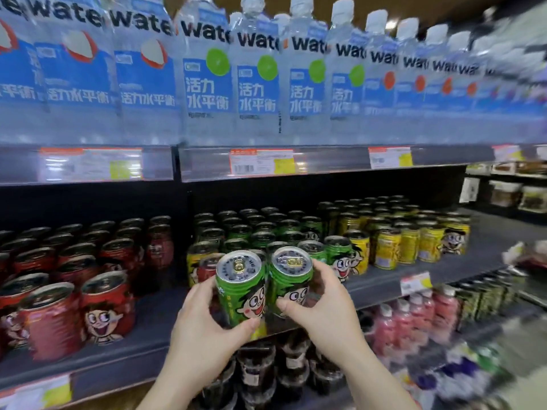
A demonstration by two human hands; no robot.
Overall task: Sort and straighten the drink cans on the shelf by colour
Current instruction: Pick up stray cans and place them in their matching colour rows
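Two green cans with a cartoon face stand side by side at the front edge of the middle shelf. My left hand grips the left green can, tilted toward me. My right hand grips the right green can. Behind them stand several more green cans. Red cans fill the shelf's left part and yellow cans the right. One yellow can and one red can sit just left of the green group, partly hidden by my held can.
Water pouches line the upper shelf, with price tags on its rail. Below are dark jars and pink bottles. A bare stretch of shelf lies between the red cans and the green group.
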